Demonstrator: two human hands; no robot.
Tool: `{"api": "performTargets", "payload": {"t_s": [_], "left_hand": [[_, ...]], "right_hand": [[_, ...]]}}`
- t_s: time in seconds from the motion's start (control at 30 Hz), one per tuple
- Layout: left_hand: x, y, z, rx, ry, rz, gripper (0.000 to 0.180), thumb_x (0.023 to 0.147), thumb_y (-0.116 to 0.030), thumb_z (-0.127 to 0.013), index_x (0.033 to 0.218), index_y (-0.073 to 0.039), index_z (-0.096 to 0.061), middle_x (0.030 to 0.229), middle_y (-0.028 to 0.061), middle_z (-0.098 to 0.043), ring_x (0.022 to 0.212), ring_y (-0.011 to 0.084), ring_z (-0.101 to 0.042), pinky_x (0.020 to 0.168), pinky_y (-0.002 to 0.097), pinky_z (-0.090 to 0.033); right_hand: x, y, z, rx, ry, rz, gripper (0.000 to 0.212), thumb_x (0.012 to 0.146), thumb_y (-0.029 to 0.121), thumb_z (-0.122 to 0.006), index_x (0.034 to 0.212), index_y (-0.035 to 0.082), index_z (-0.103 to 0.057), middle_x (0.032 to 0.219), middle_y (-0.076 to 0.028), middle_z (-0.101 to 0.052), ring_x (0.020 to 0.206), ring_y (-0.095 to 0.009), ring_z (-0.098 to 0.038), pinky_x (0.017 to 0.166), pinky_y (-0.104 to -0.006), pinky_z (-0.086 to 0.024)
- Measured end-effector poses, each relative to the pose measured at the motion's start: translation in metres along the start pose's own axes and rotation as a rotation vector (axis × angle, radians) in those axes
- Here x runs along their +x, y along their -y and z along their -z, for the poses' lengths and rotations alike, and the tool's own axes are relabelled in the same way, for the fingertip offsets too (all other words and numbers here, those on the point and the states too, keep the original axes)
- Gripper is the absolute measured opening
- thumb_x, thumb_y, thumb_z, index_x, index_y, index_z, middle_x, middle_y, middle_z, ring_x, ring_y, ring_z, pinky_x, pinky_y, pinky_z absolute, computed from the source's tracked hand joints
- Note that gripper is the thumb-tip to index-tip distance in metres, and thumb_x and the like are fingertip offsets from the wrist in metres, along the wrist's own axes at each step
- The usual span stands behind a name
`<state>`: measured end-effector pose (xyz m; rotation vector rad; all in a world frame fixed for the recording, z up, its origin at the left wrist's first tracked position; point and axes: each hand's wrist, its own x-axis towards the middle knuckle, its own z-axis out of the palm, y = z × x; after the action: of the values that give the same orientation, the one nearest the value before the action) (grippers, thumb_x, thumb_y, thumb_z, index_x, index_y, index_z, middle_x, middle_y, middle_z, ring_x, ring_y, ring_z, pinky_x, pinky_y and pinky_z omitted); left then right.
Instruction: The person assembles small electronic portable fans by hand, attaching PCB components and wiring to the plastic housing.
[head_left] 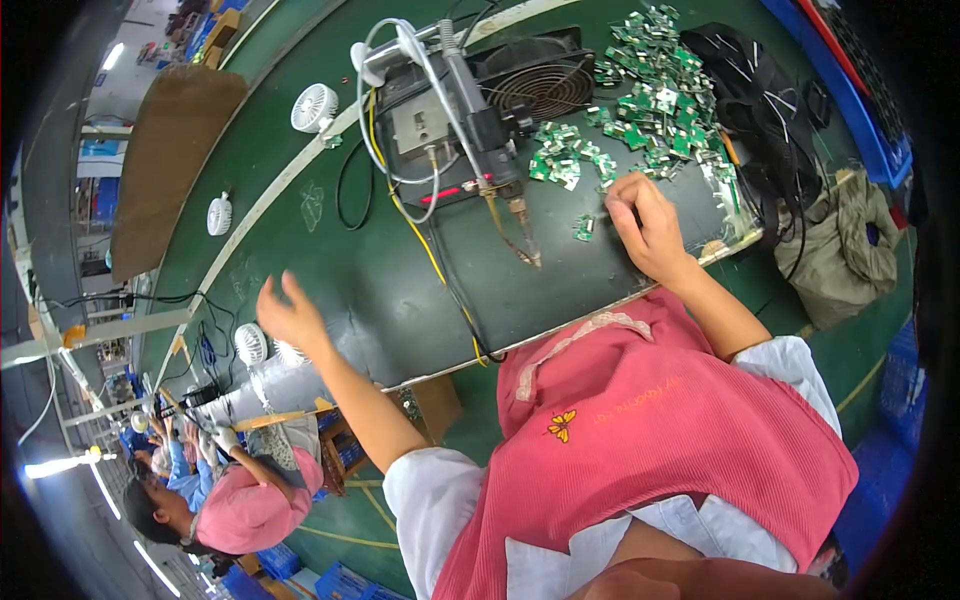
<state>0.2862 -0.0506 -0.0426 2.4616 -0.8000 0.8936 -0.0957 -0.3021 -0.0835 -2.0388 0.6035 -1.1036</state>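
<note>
Over the left part of the dark green bench [400,310], my left hand [290,315] is stretched out with its fingers apart and nothing in them. The nearest things to it are two small white handheld fans, one [251,344] standing clear and one [290,353] partly behind my wrist. My right hand [648,228] is closed, fingers curled together, beside a few small green circuit boards [583,228]; anything inside it is hidden. Beyond it spreads a large heap of green circuit boards [660,100]. Left of this hand, a soldering machine [440,130] points its tip [535,258] down.
A black fan with a wire grille [540,90] stands behind the machine. A yellow cable [440,275] crosses to the bench's front edge. Two more white handheld fans [314,108] [219,214] sit farther off. Black cables [750,90] lie at right. A co-worker [250,505] sits at lower left.
</note>
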Motion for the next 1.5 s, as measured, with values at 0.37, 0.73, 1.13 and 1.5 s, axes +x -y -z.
{"api": "performTargets", "payload": {"t_s": [0.37, 0.73, 1.13, 1.5], "left_hand": [[-0.097, -0.041, 0.039, 0.262, 0.256, -0.231, 0.038, 0.087, -0.034, -0.055, 0.116, -0.009, -0.058, 0.134, 0.0159, -0.043, 0.124, 0.0376, -0.036, 0.099, 0.0516, -0.027], [-0.11, -0.103, 0.076, -0.2, 0.312, -0.191, 0.03, 0.085, -0.012, -0.056, 0.114, -0.004, -0.054, 0.122, 0.0108, -0.054, 0.114, 0.029, -0.047, 0.095, 0.0411, -0.032], [-0.076, -0.109, 0.056, -0.08, 0.418, -0.233, 0.026, 0.084, -0.017, -0.06, 0.106, -0.005, -0.058, 0.102, 0.0109, -0.061, 0.098, 0.0268, -0.055, 0.094, 0.0433, -0.035], [-0.042, -0.115, 0.039, -0.016, 0.657, -0.409, 0.01, 0.082, -0.014, -0.057, 0.087, -0.007, -0.063, 0.083, 0.0084, -0.065, 0.081, 0.0275, -0.06, 0.088, 0.0397, -0.041]], "right_hand": [[-0.002, 0.003, -0.005, -0.024, 0.134, -0.092, 0.027, 0.074, 0.001, -0.064, 0.084, 0.002, -0.039, 0.08, -0.009, -0.055, 0.059, -0.021, -0.054, 0.054, -0.0296, -0.045], [0.002, 0.011, -0.007, -0.204, 0.422, 0.033, 0.04, 0.068, 0.005, -0.072, 0.084, 0.004, -0.036, 0.087, -0.011, -0.05, 0.076, -0.029, -0.052, 0.061, -0.0366, -0.043], [-0.007, 0.009, -0.004, -0.186, 0.242, -0.02, 0.02, 0.074, -0.004, -0.057, 0.084, 0.003, -0.042, 0.079, -0.01, -0.06, 0.066, -0.028, -0.057, 0.057, -0.0347, -0.045], [-0.008, 0.012, 0.001, -0.014, 0.234, -0.046, 0.019, 0.078, -0.007, -0.053, 0.085, 0.003, -0.038, 0.081, -0.011, -0.059, 0.058, -0.017, -0.052, 0.052, -0.0256, -0.043]]}}
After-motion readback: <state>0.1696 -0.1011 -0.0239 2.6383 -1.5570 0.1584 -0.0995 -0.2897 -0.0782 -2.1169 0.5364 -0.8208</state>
